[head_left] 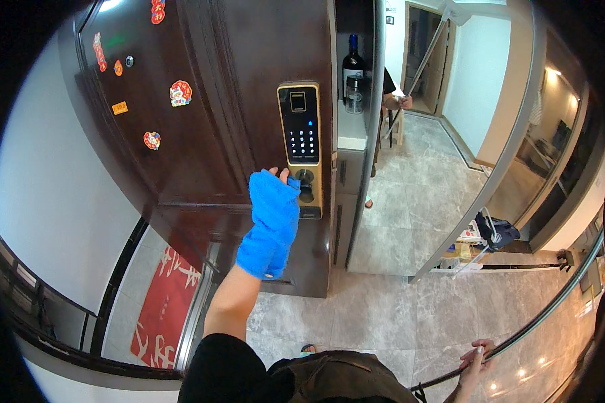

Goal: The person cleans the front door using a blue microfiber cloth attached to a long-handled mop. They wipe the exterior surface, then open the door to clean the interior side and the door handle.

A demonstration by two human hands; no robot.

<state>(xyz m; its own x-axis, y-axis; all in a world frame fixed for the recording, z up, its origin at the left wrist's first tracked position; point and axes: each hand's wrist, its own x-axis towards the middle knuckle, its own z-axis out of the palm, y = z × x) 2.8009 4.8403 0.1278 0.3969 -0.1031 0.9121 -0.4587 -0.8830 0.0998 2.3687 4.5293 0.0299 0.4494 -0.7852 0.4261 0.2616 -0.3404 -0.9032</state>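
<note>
My left hand (pixel 280 176) reaches up to the door lock, with a bright blue towel (pixel 273 218) draped over its back and wrist. Only some fingertips show above the towel, next to the dark round knob (pixel 305 180) of the lock. The lock is a gold-framed panel with a lit keypad (pixel 302 134), mounted on a dark brown door (pixel 249 74). At the lower right, my right hand (pixel 476 359) is closed around a long dark pole (pixel 538 321). The mirror (pixel 444 174) reflects a hand on a pole with a pale head at its upper end.
The door stands ajar, with a red mat (pixel 168 305) beyond it. Right of its edge, a shelf (pixel 351 127) holds a dark bottle (pixel 353 64) and a glass jar (pixel 354 97). Grey tiles (pixel 376 309) cover the floor. A small rack (pixel 474 252) stands behind the mirror's edge.
</note>
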